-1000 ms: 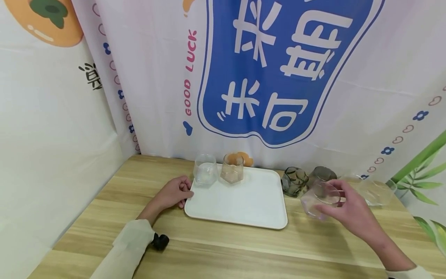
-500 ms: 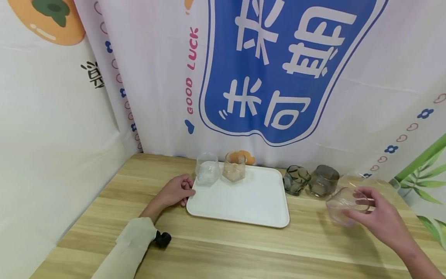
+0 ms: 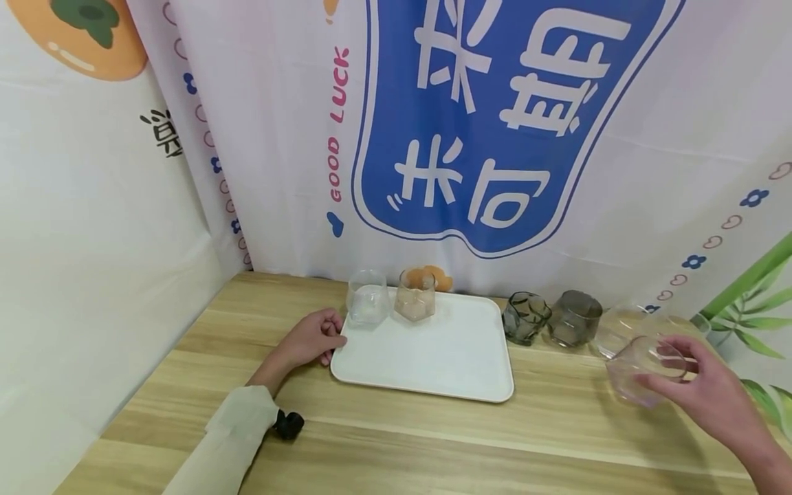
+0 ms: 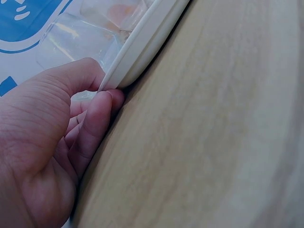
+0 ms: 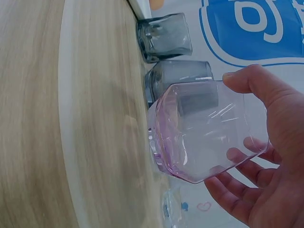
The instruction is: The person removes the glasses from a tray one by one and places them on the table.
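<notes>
Here, the right hand (image 3: 711, 388) curls wide round a pink tumbler (image 5: 204, 133); the left hand (image 3: 311, 339) pinches the white tray (image 3: 427, 368) on its left, maybe to steady it.

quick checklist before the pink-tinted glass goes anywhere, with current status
1. Right hand holds the pink-tinted glass: ok, between thumb and fingers.
2. Left hand on the white tray: ok, pinching its edge.
3. Amber glass and clear glass upright on the tray: ok.
4. Patterned dark glass upright: ok.
5. Pink-tinted glass apart from the clear glassware behind it: cannot tell, they overlap in the head view.
</notes>
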